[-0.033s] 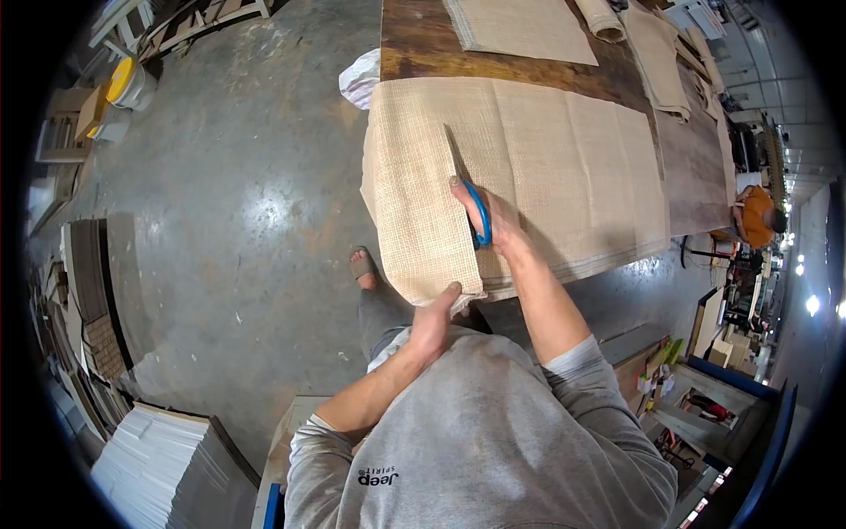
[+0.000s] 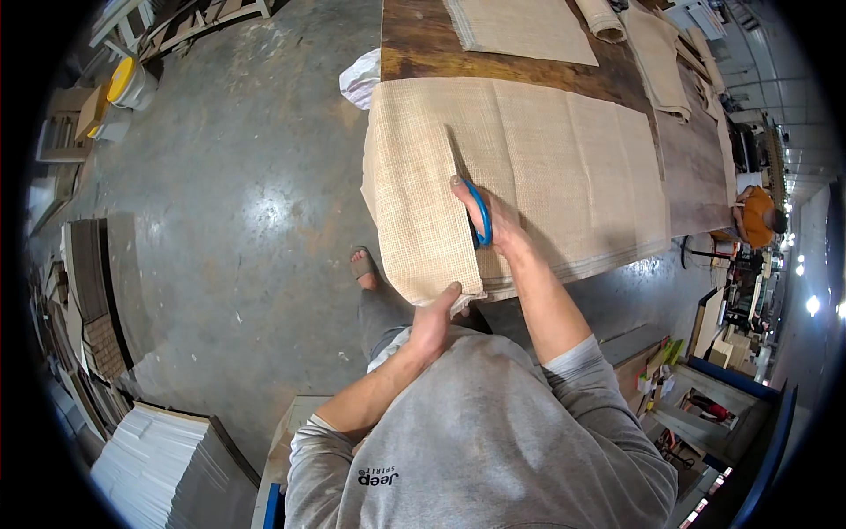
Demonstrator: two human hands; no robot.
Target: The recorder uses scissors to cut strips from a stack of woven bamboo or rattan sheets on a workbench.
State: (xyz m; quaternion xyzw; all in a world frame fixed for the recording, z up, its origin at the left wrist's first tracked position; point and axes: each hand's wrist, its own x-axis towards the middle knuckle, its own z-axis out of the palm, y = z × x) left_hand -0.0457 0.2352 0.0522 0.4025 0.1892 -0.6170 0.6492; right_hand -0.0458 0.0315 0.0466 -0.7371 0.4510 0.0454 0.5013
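A layered stack of tan burlap fabric [image 2: 564, 167] covers the near end of a wooden table. My right hand [image 2: 495, 220] is closed on blue-handled scissors [image 2: 482, 214], whose blade points away from me along a cut in the top cloth. Left of that cut, a strip of burlap [image 2: 423, 212] hangs partly over the table's left edge. At the strip's near corner my left hand [image 2: 434, 319] pinches the cloth, thumb on top; its other fingers are hidden underneath.
More burlap [image 2: 520, 31] and a rolled piece [image 2: 602, 19] lie farther up the wooden table [image 2: 414, 53]. A white sack [image 2: 359, 79] sits by its left edge. White sheets [image 2: 150, 467] are stacked at lower left. A person in orange [image 2: 756, 216] is far right.
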